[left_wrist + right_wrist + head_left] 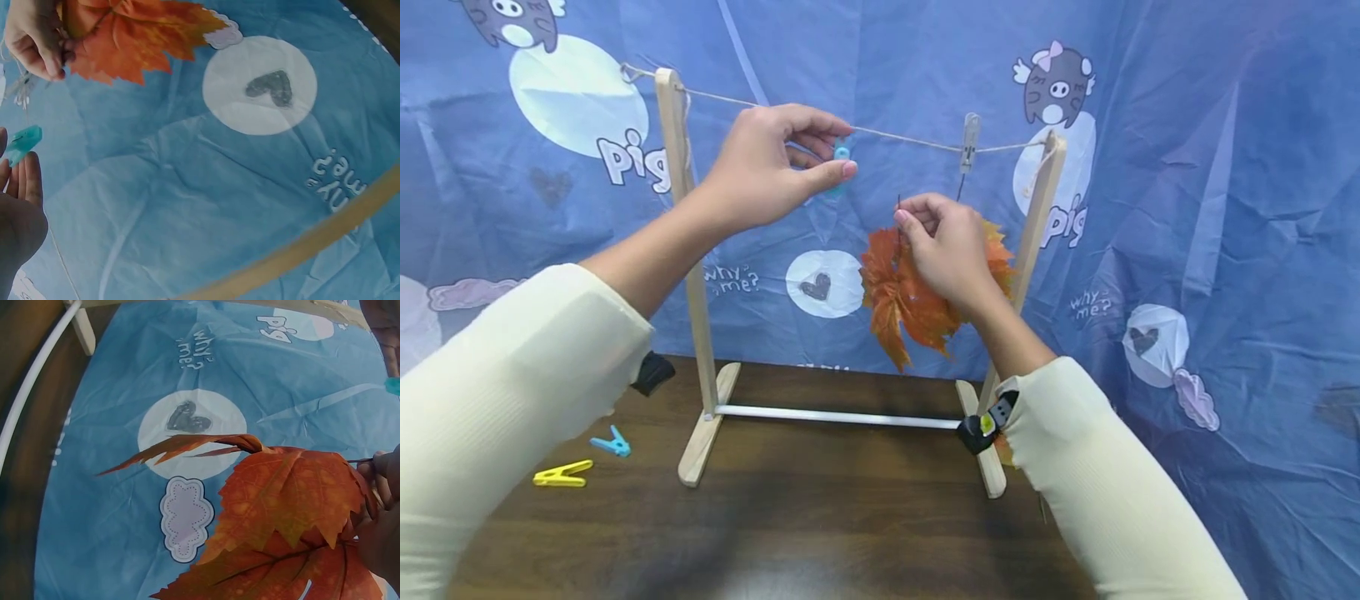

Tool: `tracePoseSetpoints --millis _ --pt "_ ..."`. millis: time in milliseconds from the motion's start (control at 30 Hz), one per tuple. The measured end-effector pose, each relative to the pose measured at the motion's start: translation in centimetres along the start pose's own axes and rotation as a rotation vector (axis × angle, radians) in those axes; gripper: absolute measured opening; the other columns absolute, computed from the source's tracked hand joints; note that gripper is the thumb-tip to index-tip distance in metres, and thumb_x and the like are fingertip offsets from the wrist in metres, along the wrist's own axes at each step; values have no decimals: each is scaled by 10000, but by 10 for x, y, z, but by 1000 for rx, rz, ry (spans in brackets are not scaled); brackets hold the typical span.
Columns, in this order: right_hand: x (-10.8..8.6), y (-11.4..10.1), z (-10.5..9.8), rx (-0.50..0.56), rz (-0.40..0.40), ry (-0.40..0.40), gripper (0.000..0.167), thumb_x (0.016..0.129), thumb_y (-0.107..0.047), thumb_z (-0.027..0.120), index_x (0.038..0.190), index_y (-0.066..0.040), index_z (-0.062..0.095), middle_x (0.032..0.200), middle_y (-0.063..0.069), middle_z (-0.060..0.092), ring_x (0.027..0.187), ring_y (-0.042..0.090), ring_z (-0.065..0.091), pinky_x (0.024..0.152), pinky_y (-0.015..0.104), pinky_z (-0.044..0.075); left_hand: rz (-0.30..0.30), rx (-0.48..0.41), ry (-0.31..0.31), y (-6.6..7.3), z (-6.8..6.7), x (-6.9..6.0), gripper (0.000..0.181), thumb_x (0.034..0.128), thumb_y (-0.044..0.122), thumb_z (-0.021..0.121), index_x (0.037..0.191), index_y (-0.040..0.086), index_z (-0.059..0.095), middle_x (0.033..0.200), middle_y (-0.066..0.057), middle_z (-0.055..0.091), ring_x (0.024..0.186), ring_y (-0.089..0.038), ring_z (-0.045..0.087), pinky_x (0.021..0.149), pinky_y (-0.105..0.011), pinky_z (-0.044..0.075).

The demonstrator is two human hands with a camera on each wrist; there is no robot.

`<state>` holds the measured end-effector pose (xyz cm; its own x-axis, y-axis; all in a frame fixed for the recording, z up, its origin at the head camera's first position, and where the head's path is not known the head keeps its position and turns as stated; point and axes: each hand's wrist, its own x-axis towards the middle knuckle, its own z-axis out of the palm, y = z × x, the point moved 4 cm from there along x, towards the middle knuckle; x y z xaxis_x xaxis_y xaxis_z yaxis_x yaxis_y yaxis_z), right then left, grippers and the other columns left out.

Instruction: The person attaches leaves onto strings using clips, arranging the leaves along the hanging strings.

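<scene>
A person's left hand [771, 162], raised to the string [906, 138], had its grip on a teal clothespin [842, 153], pinched between thumb and fingers just below the line. Whether the clothespin had caught the string could not be told. Lower and to the right, the right hand [951, 250] grasped the thin dark stem [899, 237] of an orange maple leaf [895, 292] between thumb and fingertips. The stem's tip pointed up, short of the string, and the blade hung below the fingers, near the teal clothespin but apart from it.

Behind the right hand, a second maple leaf [997, 250] hung by its stem from a grey clothespin [970, 143] clipped upright on the string near the right post [1041, 200]. The string ran across to the left post [702, 333], dipping slightly. Both wooden posts stood on flat wooden feet [703, 450], joined low down by a white rod [842, 415].

On the brown wooden table [820, 517], to the left of the stand, lay a light-blue clothespin [613, 442] and, just beside it, a yellow clothespin [562, 474]. A creased blue cloth [887, 50] printed with pigs, white circles and lettering hung behind everything. Cream sleeves [512, 367] covered the forearms.
</scene>
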<state>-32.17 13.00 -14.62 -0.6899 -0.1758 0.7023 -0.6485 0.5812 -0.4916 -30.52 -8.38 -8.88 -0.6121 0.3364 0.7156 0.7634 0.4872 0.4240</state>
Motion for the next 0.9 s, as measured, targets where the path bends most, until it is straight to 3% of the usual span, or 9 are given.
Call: tracePoseSetpoints --millis 267,600,900 --pt "7 0 5 52 40 -11 202 1027 -155 644 1056 24 732 886 116 723 763 159 651 700 248 526 45 -5 53 17 4 17 420 961 264 744 1309 39 672 1195 -56 694 1051 -119 664 950 -200 524" --pt "9 -5 7 40 25 10 199 1023 -129 642 1041 45 736 883 129 732 732 154 635 663 211 489 11 -29 101 29 9 45 402 968 265 734 1307 57 677 1155 -57 710 1056 -107 661 945 -180 515" --pt "8 -4 8 32 6 20 189 1020 -125 644 1038 38 738 883 123 732 741 168 647 672 230 498 -25 12 117 35 16 65 386 969 287 726 1298 87 693 1146 -39 710 1057 -94 648 918 -173 501"
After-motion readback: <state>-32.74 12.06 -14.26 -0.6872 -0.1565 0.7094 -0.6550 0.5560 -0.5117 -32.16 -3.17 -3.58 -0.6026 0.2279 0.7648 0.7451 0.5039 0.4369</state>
